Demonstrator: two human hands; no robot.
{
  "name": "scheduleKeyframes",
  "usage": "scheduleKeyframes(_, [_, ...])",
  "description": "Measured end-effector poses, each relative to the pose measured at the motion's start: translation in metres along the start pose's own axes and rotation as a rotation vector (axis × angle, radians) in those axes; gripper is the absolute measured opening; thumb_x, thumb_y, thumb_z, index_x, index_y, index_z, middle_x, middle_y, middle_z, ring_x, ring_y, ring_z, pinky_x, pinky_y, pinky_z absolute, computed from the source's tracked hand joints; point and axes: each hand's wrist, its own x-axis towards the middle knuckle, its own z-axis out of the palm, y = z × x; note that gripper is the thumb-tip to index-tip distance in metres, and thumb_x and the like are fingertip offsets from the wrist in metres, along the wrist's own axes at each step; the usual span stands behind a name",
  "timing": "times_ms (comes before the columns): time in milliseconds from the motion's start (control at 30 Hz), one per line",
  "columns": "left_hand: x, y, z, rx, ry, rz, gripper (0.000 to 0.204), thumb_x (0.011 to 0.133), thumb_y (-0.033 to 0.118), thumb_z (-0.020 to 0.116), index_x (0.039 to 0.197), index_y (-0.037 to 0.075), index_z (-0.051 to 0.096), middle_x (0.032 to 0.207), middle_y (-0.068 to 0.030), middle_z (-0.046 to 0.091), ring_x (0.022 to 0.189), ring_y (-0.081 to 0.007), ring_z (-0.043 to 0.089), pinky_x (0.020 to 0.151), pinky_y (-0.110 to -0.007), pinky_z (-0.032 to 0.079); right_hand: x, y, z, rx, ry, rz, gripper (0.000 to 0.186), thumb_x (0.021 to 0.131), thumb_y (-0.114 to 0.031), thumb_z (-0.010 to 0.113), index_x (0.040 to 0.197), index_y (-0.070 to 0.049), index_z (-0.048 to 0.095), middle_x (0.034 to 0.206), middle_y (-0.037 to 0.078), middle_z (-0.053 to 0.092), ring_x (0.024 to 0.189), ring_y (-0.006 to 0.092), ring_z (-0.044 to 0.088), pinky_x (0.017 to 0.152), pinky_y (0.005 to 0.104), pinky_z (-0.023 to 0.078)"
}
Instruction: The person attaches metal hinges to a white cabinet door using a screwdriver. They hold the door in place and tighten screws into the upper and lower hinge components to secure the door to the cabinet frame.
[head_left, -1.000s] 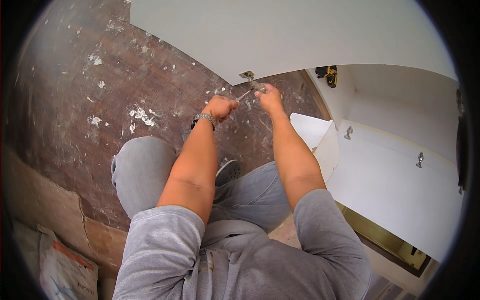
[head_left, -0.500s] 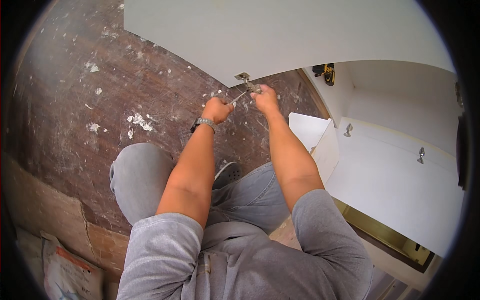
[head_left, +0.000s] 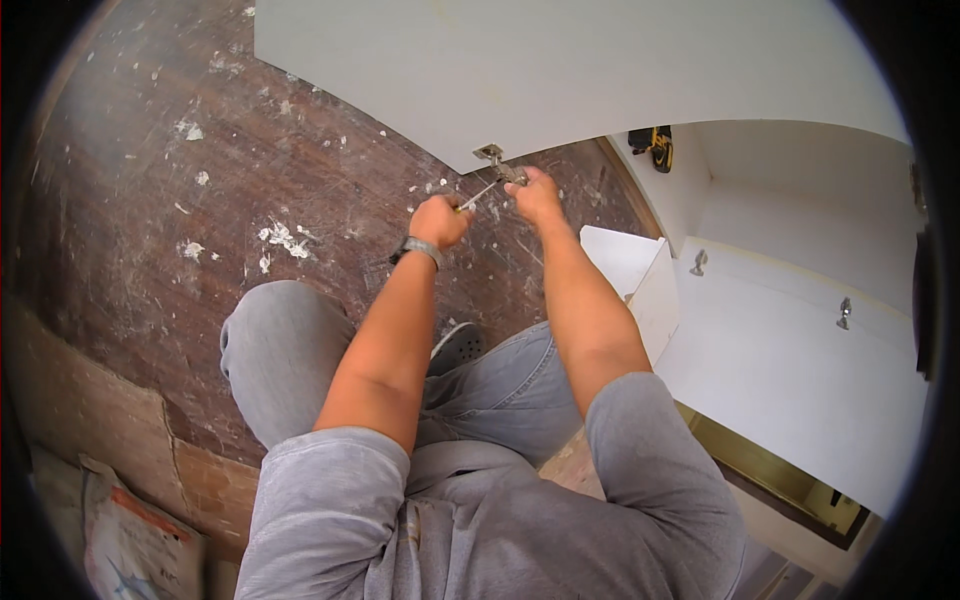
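Note:
A white cabinet door (head_left: 600,70) spans the top of the view, with a metal cabinet hinge (head_left: 490,153) fixed near its lower corner. My right hand (head_left: 538,195) pinches the free arm of that hinge. Closed around the handle of a screwdriver, my left hand (head_left: 438,222) wears a watch at the wrist. The thin screwdriver shaft (head_left: 478,197) slants up to the right, its tip at the hinge arm; the exact contact point is too small to make out. Most of the handle is hidden in my fingers.
At right stands a white cabinet (head_left: 780,350) with two more hinges on its panel. A yellow and black power drill (head_left: 655,148) rests inside it. White splotches mark the brown floor (head_left: 150,260). A printed sack (head_left: 140,550) lies at lower left, by brown boards (head_left: 90,390).
My left wrist has turned a little, rotating the watch, and the hand has shifted slightly right. My right hand stays at the hinge. The whole view has moved marginally.

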Motion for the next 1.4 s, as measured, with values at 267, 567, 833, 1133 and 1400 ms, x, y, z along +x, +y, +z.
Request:
scheduleKeyframes(267, [0.010, 0.003, -0.016, -0.956, -0.300, -0.453, 0.016, 0.083, 0.017, 0.069, 0.081, 0.002, 0.066, 0.067, -0.0044, 0.060, 0.050, -0.0125, 0.048, 0.044, -0.029, 0.035, 0.001, 0.003, 0.001, 0.096, -0.094, 0.004, 0.044, 0.076, -0.020, 0.078, 0.115, -0.005, 0.066, 0.106, 0.015, 0.071, 0.099, 0.0294, 0.067, 0.089, 0.0372, 0.050])
scheduleKeyframes(567, [0.010, -0.011, -0.006, -0.245, -0.108, -0.110, 0.029, 0.086, 0.027, 0.070, 0.078, -0.001, 0.072, 0.068, -0.0118, 0.066, 0.062, -0.0219, 0.063, 0.062, -0.037, 0.051, -0.006, -0.014, 0.005, -0.025, -0.084, 0.014, 0.035, 0.077, -0.016, 0.075, 0.107, -0.001, 0.068, 0.096, 0.013, 0.072, 0.091, 0.0238, 0.067, 0.084, 0.0366, 0.050])
scheduleKeyframes(833, [-0.005, 0.008, -0.001, 0.217, 0.018, 0.080, 0.030, 0.087, 0.034, 0.064, 0.092, 0.007, 0.075, 0.085, -0.0203, 0.070, 0.083, -0.0366, 0.068, 0.076, -0.044, 0.053, -0.005, -0.011, -0.003, 0.005, -0.087, 0.045, 0.035, 0.076, -0.016, 0.076, 0.107, -0.002, 0.068, 0.101, 0.017, 0.072, 0.096, 0.0309, 0.068, 0.086, 0.0387, 0.051])
scheduleKeyframes(1133, [0.010, 0.013, -0.017, -0.391, -0.253, -0.241, 0.025, 0.087, 0.025, 0.066, 0.083, 0.000, 0.069, 0.066, -0.0099, 0.063, 0.059, -0.0204, 0.061, 0.052, -0.035, 0.046, 0.003, 0.004, 0.001, 0.052, -0.070, 0.012, 0.037, 0.074, -0.016, 0.077, 0.107, -0.002, 0.068, 0.099, 0.017, 0.072, 0.094, 0.0293, 0.069, 0.084, 0.0376, 0.052])
scheduleKeyframes(1400, [0.007, -0.002, -0.015, -1.060, -0.313, -0.375, 0.015, 0.084, 0.014, 0.066, 0.082, -0.001, 0.067, 0.067, -0.0077, 0.061, 0.046, -0.0130, 0.048, 0.042, -0.029, 0.036, -0.001, 0.004, 0.012, 0.188, -0.044, -0.011, 0.025, 0.071, -0.011, 0.075, 0.095, -0.002, 0.070, 0.085, 0.005, 0.070, 0.079, 0.0161, 0.064, 0.076, 0.0316, 0.049])
